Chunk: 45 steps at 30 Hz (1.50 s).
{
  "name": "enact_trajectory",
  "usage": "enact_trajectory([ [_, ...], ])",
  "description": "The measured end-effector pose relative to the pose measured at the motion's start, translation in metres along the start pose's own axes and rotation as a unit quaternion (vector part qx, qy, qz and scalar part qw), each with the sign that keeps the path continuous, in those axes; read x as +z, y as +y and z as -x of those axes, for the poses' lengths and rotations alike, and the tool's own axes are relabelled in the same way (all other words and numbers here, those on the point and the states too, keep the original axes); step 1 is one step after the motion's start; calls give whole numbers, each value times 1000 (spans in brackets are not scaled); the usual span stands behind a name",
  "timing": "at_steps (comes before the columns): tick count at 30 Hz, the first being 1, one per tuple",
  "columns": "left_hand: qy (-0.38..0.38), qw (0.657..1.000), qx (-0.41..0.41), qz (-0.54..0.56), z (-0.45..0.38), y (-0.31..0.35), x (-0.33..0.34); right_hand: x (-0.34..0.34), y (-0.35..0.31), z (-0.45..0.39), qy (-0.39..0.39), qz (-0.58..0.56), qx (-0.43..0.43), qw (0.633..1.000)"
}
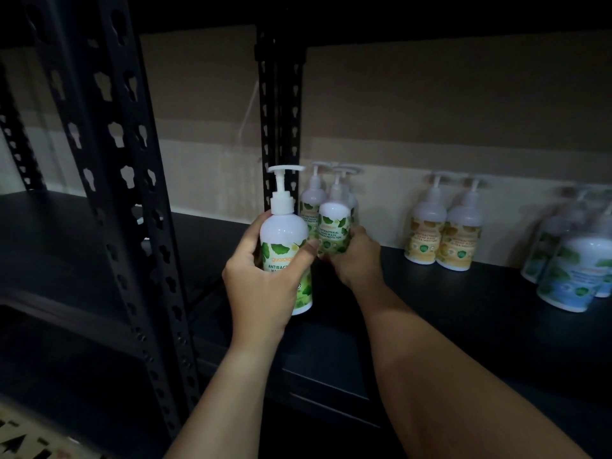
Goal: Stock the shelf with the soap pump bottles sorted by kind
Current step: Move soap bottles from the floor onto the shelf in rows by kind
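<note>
My left hand (265, 279) grips a white pump bottle with a green leaf label (284, 240), held upright just above the black shelf (430, 309). My right hand (356, 256) holds the base of another green-label bottle (334, 226) that stands on the shelf in front of more green-label bottles (311, 200) by the rear upright. Two yellow-label bottles (443, 233) stand side by side further right. A group of blue-label bottles (569, 270) stands at the far right, partly cut off by the frame edge.
A black perforated steel upright (132, 207) rises close on the left, another (281, 111) at the back behind the green bottles. A beige wall backs the shelf. A patterned floor (23, 442) shows at the bottom left corner. The scene is dim.
</note>
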<state>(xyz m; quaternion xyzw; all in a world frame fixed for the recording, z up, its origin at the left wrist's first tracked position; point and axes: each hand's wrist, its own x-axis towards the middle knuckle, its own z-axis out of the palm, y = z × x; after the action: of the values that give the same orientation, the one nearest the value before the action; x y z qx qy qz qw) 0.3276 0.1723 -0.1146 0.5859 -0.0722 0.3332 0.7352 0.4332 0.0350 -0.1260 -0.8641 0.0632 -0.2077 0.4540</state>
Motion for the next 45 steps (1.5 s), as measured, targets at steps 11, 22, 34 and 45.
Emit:
enact_trajectory([
  [11, -29, 999, 0, -39, 0, -1, -2, -13, -3, 31, -34, 99, -21, 994],
  [22, -51, 996, -1, -67, -3, -6, -4, -45, -7, 86, -193, 261, -63, 944],
  [34, -112, 991, -36, -69, -17, -31, -1, -53, -4, 93, -225, 277, -77, 931],
  [45, -118, 981, -41, -148, -64, -68, 16, -54, -6, 92, -223, 266, -71, 935],
])
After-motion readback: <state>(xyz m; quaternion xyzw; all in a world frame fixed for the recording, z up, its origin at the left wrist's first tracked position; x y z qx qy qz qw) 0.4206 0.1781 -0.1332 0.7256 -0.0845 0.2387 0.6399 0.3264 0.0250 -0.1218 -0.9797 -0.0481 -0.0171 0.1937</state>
